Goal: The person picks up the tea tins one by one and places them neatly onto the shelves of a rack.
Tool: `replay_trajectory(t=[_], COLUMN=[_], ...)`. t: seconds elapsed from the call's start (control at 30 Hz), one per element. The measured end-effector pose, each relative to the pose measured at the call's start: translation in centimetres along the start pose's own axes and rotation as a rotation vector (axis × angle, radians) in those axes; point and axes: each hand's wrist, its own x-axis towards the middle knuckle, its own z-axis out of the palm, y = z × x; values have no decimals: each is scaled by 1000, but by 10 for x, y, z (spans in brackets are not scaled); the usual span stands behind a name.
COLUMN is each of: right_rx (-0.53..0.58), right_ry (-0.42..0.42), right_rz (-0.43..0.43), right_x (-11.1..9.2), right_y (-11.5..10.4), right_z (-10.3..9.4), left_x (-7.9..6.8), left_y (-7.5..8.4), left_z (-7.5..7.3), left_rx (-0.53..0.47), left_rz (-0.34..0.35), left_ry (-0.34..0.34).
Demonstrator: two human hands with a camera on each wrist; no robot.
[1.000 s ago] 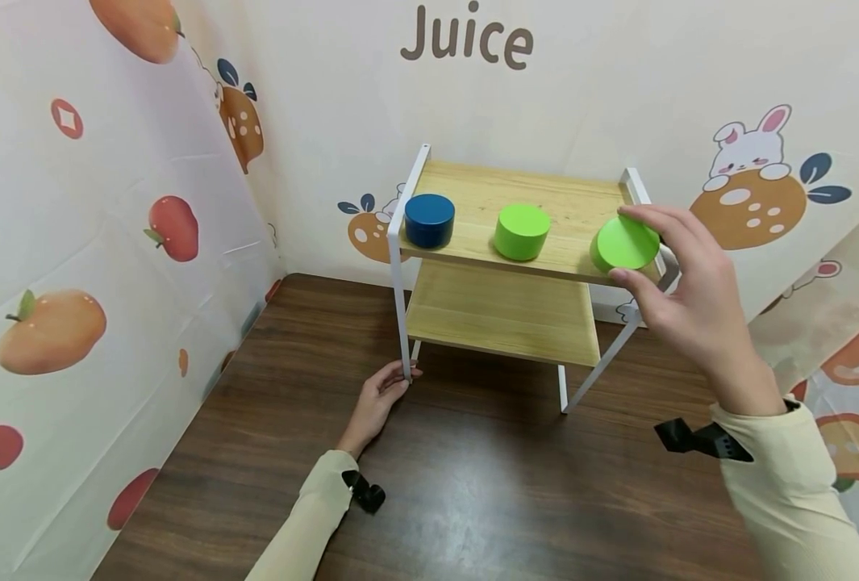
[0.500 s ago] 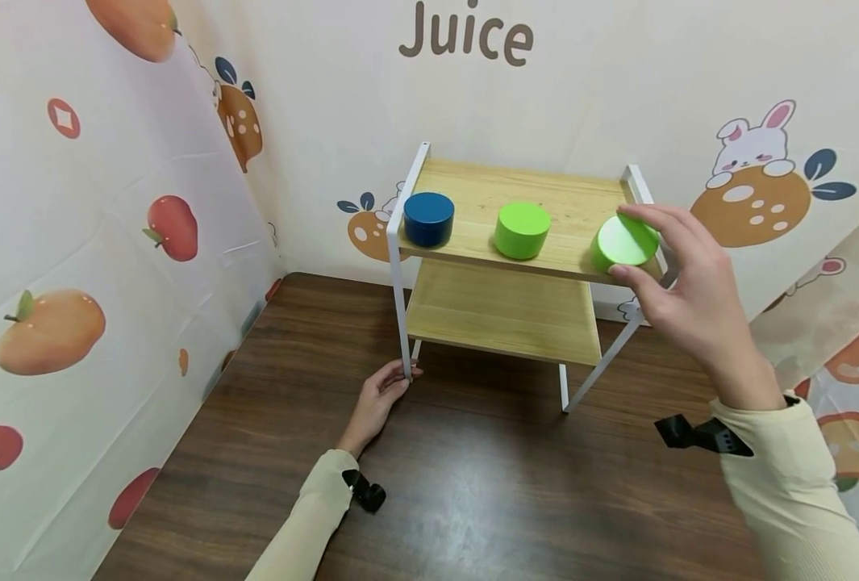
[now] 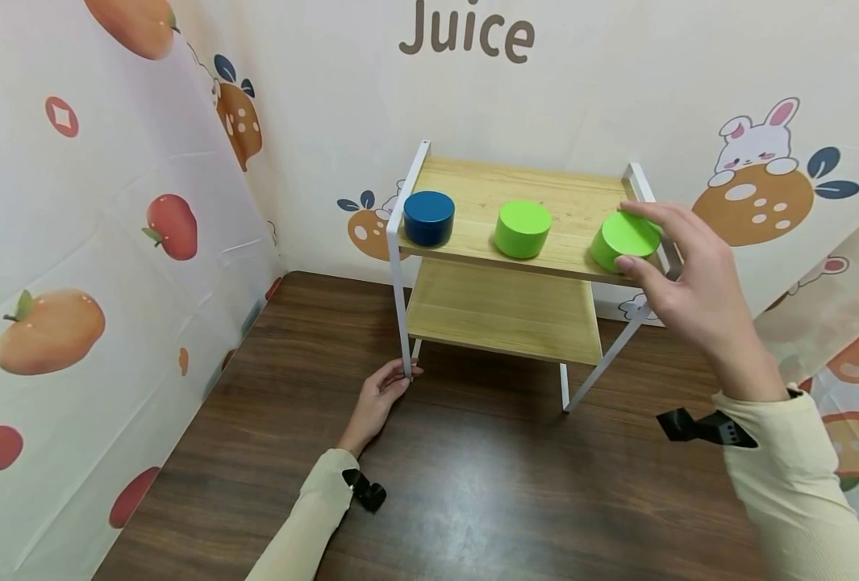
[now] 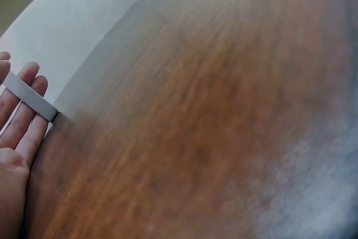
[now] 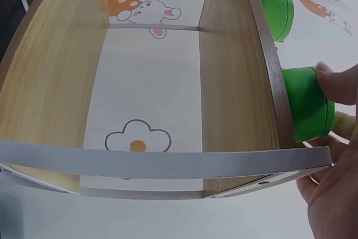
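On the upper board of a two-tier shelf rack [image 3: 502, 311] stand three round lidded tins in a row along the front edge. The dark blue tin [image 3: 429, 219] is at the left and a lime green tin [image 3: 522, 230] in the middle. At the right end my right hand [image 3: 698, 294] holds another green tin [image 3: 623, 240], thumb at its front and fingers behind. The right wrist view shows this tin [image 5: 306, 104] with its base right at the board. Low at the left, my left hand [image 3: 376, 403] grips the rack's white front leg [image 4: 31, 96] near its foot.
The rack stands on a dark wood-grain tabletop [image 3: 465, 500], close to a printed backdrop [image 3: 581, 89]. More printed sheeting [image 3: 110, 266] runs along the left side. The white side frame [image 3: 641, 184] rises beside the right tin.
The right green tin was tipped toward the front and now sits more level on the board. My right thumb has shifted slightly up and right. My left hand stays on the leg.
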Motion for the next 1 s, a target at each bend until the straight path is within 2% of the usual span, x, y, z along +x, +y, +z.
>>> replay_trajectory(t=[1.0], right_rx=[47], right_ry=[-24], right_rz=[103], right_x=[0], right_y=[9], right_z=[4], left_x=[1], left_y=[-1], left_z=[-1], left_rx=[-1], left_rz=[-2], left_ry=[-2])
